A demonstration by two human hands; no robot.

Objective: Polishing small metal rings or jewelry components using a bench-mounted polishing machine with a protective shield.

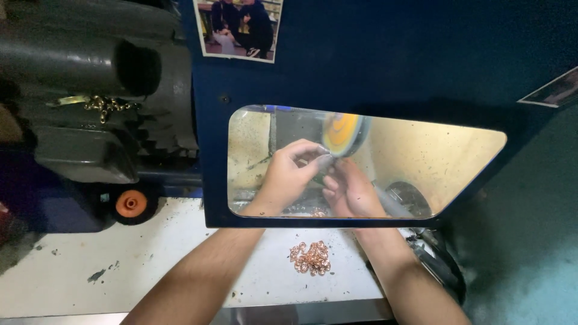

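Note:
Both my hands reach behind a clear window [433, 162] set in a dark blue guard panel [385, 66]. My left hand [288, 174] and my right hand [351, 191] meet just below a spinning yellow-orange buffing wheel [342, 133]. Together their fingertips pinch a small piece [324, 161] against the wheel's lower edge; the piece is too small and blurred to identify. A small heap of copper-coloured rings [310, 257] lies on the white bench [150, 265] between my forearms.
A dark grey motor housing [90, 90] stands at the left, with a gold chain [108, 106] draped on it and an orange knob [130, 203] below. A photo [239, 27] is stuck on the panel. A dark hose [442, 271] lies at the right.

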